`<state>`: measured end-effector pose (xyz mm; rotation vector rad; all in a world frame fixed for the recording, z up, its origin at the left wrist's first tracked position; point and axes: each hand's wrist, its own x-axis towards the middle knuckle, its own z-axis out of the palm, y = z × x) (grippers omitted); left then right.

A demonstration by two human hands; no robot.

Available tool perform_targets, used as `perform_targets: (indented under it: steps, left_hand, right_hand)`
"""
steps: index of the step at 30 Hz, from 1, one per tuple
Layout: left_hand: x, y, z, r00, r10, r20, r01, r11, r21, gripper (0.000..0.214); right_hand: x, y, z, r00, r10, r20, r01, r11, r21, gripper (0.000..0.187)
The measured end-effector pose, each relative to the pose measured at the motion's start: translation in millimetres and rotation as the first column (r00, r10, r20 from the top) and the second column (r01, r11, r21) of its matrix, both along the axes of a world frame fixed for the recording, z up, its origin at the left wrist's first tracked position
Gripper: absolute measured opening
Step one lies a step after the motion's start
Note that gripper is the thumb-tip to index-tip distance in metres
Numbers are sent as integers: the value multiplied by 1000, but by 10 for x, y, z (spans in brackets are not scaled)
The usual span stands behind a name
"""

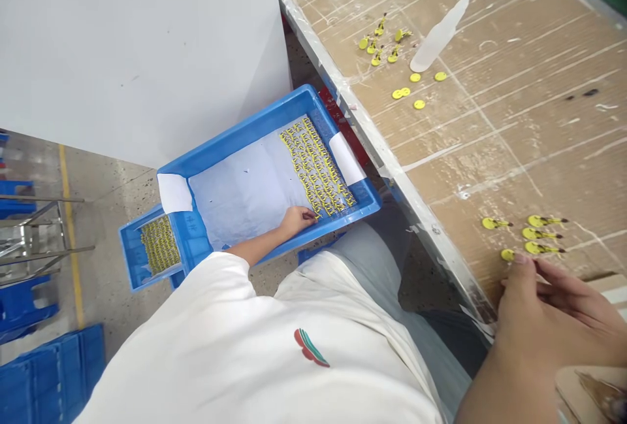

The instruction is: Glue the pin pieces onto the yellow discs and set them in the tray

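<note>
My left hand (296,220) reaches down into a blue tray (215,149) lined with white paper. Its fingertips pinch at the near end of rows of small yellow pieces (317,169) laid along the tray's right side. My right hand (543,319) rests on the cardboard-covered table (514,130) at the lower right, fingers loosely spread. Its fingertips touch a small yellow disc (507,255), just below several yellow pieces with dark stems (536,234).
A second blue tray (134,254) with yellow pieces sits under the first. More yellow pieces (382,45) and discs (416,91) lie farther up the table beside a clear plastic bottle (439,35). A white panel (137,51), blue stools and crates (49,372) stand to the left.
</note>
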<state>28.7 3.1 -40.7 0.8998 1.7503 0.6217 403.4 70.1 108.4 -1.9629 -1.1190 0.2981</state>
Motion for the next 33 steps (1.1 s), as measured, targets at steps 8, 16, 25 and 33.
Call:
perform_targets:
  steps: [8,16,25,33]
  left_hand:
    - [-10,3,9,991,128,41,-126,991,-52,18]
    - [60,61,-60,968,246,51,-241,967,-85,25]
    - [119,141,-13,968,250,-15,-250,963,-103,22]
    - [158,119,8,973,229,19,-222,959,-178,26]
  right_hand:
    - [-21,7,17,1000,16,-11,-16,998,53,44]
    - [-59,6,46,999,24,-26,-21,995,97,41]
    - [-45,3,56,998,29,-56,-24,996,91,41]
    - [-61,1,67,997,26,-70,-20,996,83,40]
